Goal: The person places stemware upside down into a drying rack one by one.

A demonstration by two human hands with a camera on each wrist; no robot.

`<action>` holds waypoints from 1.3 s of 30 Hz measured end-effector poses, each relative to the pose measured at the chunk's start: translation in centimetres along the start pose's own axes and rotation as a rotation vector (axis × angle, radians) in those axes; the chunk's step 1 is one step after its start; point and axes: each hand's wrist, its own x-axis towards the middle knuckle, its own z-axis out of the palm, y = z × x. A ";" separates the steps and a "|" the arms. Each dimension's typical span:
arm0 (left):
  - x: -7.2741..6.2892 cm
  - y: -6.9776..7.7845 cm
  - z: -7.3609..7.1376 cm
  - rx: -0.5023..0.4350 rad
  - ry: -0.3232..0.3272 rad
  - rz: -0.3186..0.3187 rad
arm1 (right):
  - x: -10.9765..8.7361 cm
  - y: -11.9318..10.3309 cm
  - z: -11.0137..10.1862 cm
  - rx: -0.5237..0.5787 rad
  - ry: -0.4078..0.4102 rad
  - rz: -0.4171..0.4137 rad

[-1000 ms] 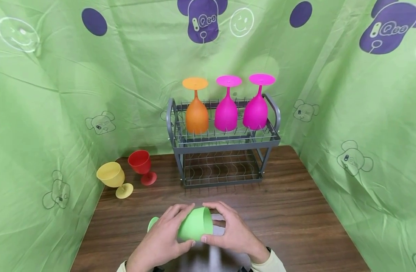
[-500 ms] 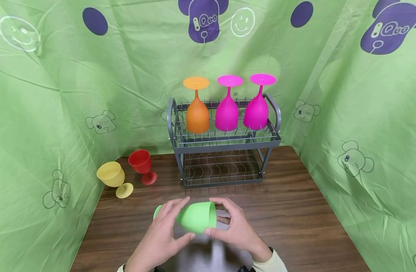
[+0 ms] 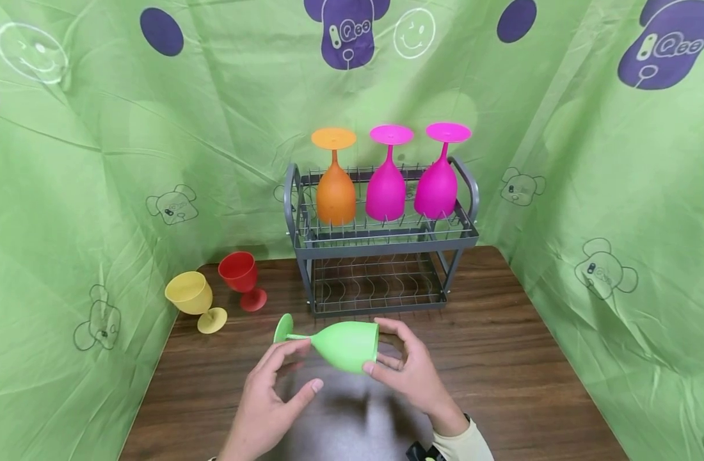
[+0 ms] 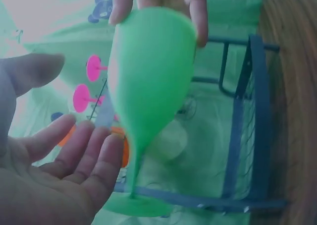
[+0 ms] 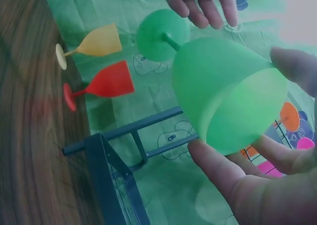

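Observation:
A green plastic wine glass point(image 3: 346, 346) lies sideways in the air over the front of the table, its foot to the left and its mouth to the right. My right hand point(image 3: 412, 371) grips it at the rim, thumb on the near side and fingers on the far side, as the right wrist view also shows around the green bowl point(image 5: 218, 81). My left hand point(image 3: 271, 397) is beside the stem with its fingers spread and thumb apart. In the left wrist view that left hand point(image 4: 64, 165) has a gap between thumb and fingers, with the glass beyond.
A grey two-tier dish rack point(image 3: 386, 246) stands at the back. On its top tier an orange wine glass point(image 3: 336, 195) and two magenta wine glasses point(image 3: 385, 192) rest upside down. A yellow goblet point(image 3: 191, 293) and a red goblet point(image 3: 239, 272) stand upright on the table's left side.
The green wine glass has risen away from me and slightly right with my right hand. My left hand has loosened from around it, exposing the stem and foot.

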 end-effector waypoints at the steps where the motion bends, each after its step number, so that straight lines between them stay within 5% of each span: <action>1: -0.1 -0.1 0.2 -0.060 0.004 -0.010 | 0.0 0.0 0.0 0.021 0.007 0.009; 10: -0.9 -0.7 2.3 -0.420 0.043 -0.169 | 0.0 -0.3 0.8 0.344 0.062 0.125; 19: -0.2 -1.2 4.4 -0.663 0.146 -0.328 | -0.6 -0.6 2.4 0.607 0.007 0.167; 26: 0.6 -1.4 4.8 -0.765 0.195 -0.306 | -1.0 -0.4 3.5 0.688 -0.038 0.178; 39: 0.7 -1.5 4.6 -0.844 0.171 -0.269 | -1.2 -0.2 3.7 0.610 -0.013 0.226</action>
